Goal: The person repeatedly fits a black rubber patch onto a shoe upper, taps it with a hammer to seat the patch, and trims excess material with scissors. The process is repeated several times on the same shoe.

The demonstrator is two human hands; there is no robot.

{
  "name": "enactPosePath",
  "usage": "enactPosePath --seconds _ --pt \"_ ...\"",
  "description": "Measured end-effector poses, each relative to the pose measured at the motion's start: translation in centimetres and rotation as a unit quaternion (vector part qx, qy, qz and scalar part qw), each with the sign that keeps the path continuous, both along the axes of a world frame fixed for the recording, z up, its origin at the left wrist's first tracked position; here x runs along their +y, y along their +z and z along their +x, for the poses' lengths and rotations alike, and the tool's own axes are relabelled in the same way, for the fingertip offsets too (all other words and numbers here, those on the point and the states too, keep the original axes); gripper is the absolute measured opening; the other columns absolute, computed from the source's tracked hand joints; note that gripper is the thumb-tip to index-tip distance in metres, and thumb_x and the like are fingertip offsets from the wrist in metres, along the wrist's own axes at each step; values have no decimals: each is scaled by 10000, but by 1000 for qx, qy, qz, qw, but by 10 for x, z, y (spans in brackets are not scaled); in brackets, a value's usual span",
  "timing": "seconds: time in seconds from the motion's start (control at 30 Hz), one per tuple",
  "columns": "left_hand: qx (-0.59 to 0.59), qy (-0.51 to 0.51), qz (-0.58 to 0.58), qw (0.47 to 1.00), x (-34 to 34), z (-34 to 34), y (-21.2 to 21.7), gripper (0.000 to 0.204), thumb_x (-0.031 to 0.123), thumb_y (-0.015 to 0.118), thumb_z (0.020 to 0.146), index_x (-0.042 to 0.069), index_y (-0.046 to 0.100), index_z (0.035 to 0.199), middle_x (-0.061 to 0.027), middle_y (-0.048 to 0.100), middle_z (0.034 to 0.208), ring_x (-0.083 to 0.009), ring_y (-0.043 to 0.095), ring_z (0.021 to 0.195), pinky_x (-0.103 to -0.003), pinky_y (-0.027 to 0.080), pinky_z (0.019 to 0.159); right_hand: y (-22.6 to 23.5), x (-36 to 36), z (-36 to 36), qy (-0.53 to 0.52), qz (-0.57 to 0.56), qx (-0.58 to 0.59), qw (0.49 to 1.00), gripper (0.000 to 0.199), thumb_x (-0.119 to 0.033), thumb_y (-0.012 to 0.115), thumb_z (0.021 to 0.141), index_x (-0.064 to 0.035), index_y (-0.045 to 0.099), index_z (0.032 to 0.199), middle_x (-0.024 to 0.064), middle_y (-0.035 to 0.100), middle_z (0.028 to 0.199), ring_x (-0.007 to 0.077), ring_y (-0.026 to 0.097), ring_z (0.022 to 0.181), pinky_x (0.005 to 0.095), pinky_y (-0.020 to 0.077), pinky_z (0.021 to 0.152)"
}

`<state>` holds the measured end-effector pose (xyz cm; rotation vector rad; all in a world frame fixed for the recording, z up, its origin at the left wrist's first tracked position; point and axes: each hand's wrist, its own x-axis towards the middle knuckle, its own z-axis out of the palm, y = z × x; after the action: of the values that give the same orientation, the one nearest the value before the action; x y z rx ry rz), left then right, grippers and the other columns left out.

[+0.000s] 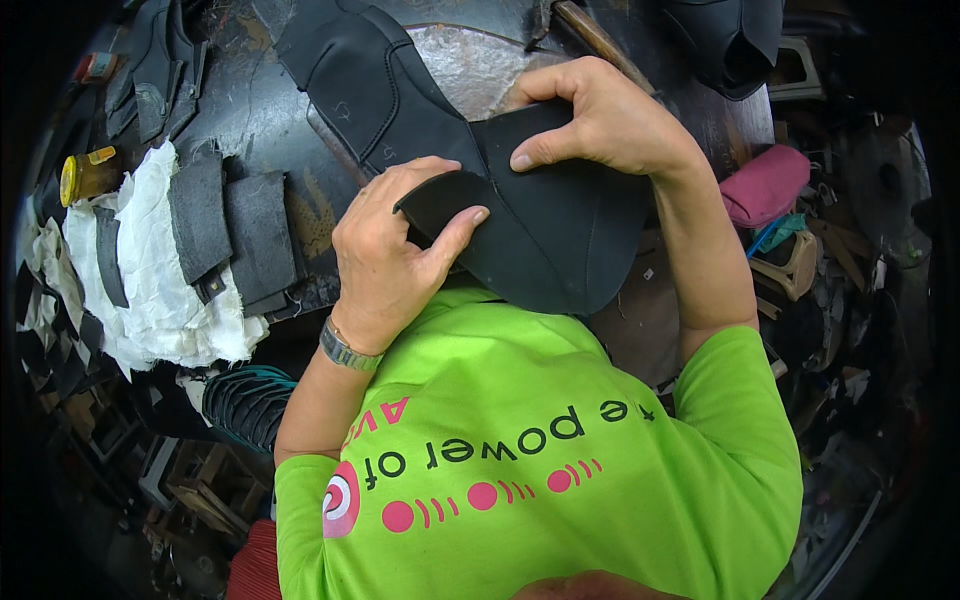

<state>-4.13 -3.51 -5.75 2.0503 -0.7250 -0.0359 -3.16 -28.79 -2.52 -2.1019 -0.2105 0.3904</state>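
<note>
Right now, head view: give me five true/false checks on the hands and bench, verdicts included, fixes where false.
1. The left hand and the right hand are both on the black piece. True.
2. The wristwatch is on the right wrist. False: the wristwatch is on the left wrist.
3. A wooden handle lies beyond the right hand. True.
4. The white cloth lies to the right of both hands. False: the white cloth, with dark grey pieces on it, lies to their left.
5. A pink bundle sits to the right of the right forearm. True.
</note>
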Motion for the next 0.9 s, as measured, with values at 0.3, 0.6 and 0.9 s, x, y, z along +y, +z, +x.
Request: enactPosePath --seconds 0.3,0.6,0.9 --pt "-13 6 3 1000 -2 0 -4 316 155 857 754 34 723 1014 -112 735 1002 -301 703 926 -369 545 819 -4 -1 -4 -8 24 3 1000 316 -54 840 736 41 695 1000 32 685 884 99 601 862 267 497 819" --pt "-34 11 -7 999 -3 1 -7 312 156 858 752 36 720 1004 -107 734 991 -295 704 916 -368 545 807 3 0 1 26 2 -1 1000 313 -30 814 744 54 693 1020 54 707 914 109 621 887 272 507 843" --pt "-44 12 -7 999 -4 2 -9 313 160 863 741 40 721 993 -101 733 980 -285 705 902 -365 549 793 2 0 7 48 -4 -8 999 309 -24 807 747 62 683 1016 76 709 905 126 624 871 280 508 835"
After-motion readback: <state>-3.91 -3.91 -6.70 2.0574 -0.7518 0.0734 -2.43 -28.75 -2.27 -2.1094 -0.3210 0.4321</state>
